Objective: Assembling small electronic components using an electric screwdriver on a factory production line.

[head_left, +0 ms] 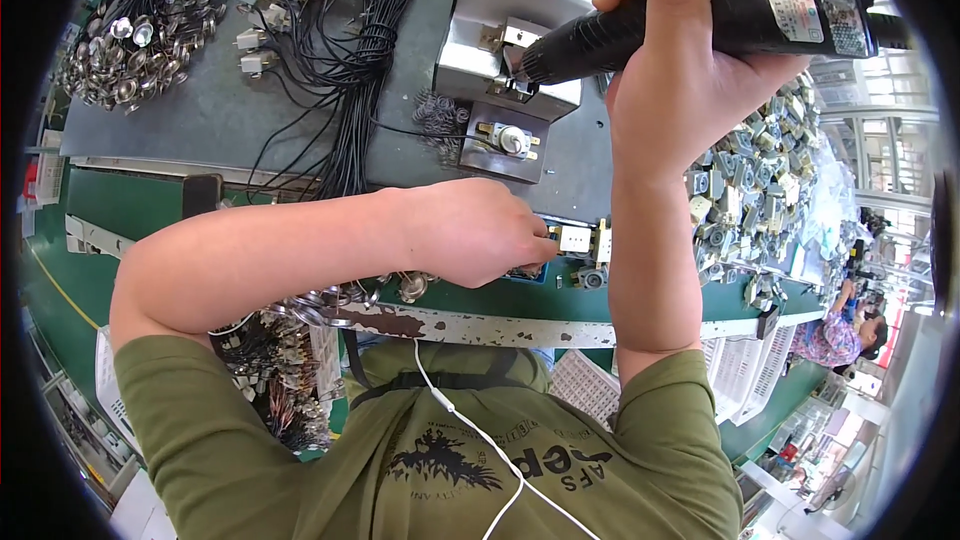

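My right hand (672, 50) is wrapped round a black electric screwdriver (720, 2), held tilted with its nose down to the left. The nose meets small metal parts (515, 60) on a silver metal fixture (480, 15); what lies right under the tip is hidden. Near the front edge of the table my left hand (478, 232) reaches across with its fingers bent together over a small blue container (530, 275). Whatever its fingertips hold is hidden. Beside them lies a cream-coloured block with metal terminals (574, 238). A thermostat-like part with a white round centre (513, 141) sits on a metal block below the fixture.
Black wires (350, 130) with connectors lie bundled on the left of the grey table, beside a heap of round metal caps (130, 60). Small springs (438, 115) lie near the fixture. A large pile of switch-like parts (745, 180) covers the right. Another person (840, 335) is far right.
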`<action>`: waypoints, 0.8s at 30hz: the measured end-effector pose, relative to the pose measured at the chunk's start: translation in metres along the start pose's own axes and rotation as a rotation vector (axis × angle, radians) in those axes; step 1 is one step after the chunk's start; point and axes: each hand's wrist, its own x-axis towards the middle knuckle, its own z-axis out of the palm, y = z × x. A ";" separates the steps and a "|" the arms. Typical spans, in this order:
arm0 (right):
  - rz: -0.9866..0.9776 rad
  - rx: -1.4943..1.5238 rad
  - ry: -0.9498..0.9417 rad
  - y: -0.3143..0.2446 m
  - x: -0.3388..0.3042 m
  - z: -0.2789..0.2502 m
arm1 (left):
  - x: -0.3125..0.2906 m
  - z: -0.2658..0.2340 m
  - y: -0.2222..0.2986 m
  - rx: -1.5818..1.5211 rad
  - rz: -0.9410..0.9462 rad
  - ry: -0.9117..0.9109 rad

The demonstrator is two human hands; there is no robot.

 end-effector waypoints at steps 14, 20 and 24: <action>0.151 -0.543 0.091 -0.032 -0.020 0.026 | -0.006 -0.002 0.000 -0.008 0.000 0.040; 0.177 -0.483 -0.024 -0.023 -0.004 0.021 | -0.008 -0.002 0.000 0.001 -0.016 0.032; 0.296 -0.387 -0.112 -0.020 0.012 0.004 | -0.010 -0.011 0.005 -0.032 -0.055 0.012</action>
